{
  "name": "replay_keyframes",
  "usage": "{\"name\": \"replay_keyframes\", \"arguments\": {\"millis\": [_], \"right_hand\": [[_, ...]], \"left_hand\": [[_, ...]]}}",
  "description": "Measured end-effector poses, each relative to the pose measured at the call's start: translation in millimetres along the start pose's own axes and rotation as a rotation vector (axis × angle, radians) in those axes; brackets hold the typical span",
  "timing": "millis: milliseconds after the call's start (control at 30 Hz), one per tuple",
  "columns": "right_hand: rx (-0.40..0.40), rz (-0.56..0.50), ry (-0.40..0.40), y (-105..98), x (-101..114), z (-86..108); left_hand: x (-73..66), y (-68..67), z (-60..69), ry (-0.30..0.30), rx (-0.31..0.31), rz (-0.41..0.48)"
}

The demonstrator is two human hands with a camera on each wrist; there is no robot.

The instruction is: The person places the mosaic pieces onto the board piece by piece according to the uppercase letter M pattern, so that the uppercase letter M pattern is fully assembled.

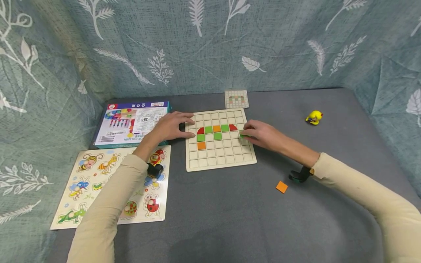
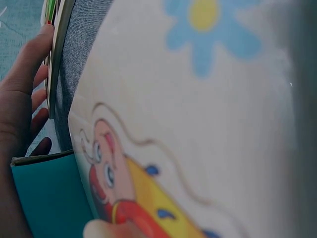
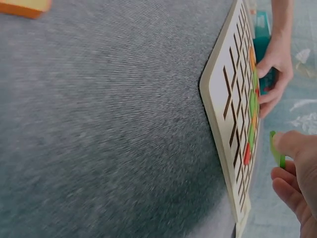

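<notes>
A cream grid board (image 1: 223, 159) lies on the grey table, with red, green and orange tiles in some of its squares. My right hand (image 1: 264, 136) pinches a green tile (image 3: 277, 149) between thumb and fingers at the board's right edge; the right wrist view shows it raised off the surface. At the board's left edge rests my left hand (image 1: 172, 126), thumb and fingers spread and fairly straight. A loose orange tile (image 1: 281, 187) lies on the table, nearer to me. Behind the board is a small pattern card (image 1: 236, 99) with a printed coloured design.
A boxed game (image 1: 144, 122) sits left of the board, under my left wrist. In front of it lies an insect knob puzzle (image 1: 131, 209), partly covered by my left forearm. A yellow toy duck (image 1: 314, 117) stands far right. Patterned cloth (image 1: 204, 54) hangs behind the table.
</notes>
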State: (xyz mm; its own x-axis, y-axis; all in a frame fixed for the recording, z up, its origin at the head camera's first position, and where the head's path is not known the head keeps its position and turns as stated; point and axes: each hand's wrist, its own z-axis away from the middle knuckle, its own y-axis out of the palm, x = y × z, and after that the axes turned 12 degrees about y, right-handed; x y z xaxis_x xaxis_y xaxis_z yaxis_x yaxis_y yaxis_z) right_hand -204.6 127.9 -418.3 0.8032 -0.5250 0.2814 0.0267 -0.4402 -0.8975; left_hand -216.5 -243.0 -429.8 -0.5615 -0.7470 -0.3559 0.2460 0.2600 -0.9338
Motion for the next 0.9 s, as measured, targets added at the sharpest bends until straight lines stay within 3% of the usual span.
{"name": "replay_keyframes", "arguments": {"millis": [900], "right_hand": [[0.098, 0.086, 0.001, 24.3, -0.6, -27.0]], "left_hand": [[1.7, 1.0, -0.1, 0.013, -0.006, 0.003]]}}
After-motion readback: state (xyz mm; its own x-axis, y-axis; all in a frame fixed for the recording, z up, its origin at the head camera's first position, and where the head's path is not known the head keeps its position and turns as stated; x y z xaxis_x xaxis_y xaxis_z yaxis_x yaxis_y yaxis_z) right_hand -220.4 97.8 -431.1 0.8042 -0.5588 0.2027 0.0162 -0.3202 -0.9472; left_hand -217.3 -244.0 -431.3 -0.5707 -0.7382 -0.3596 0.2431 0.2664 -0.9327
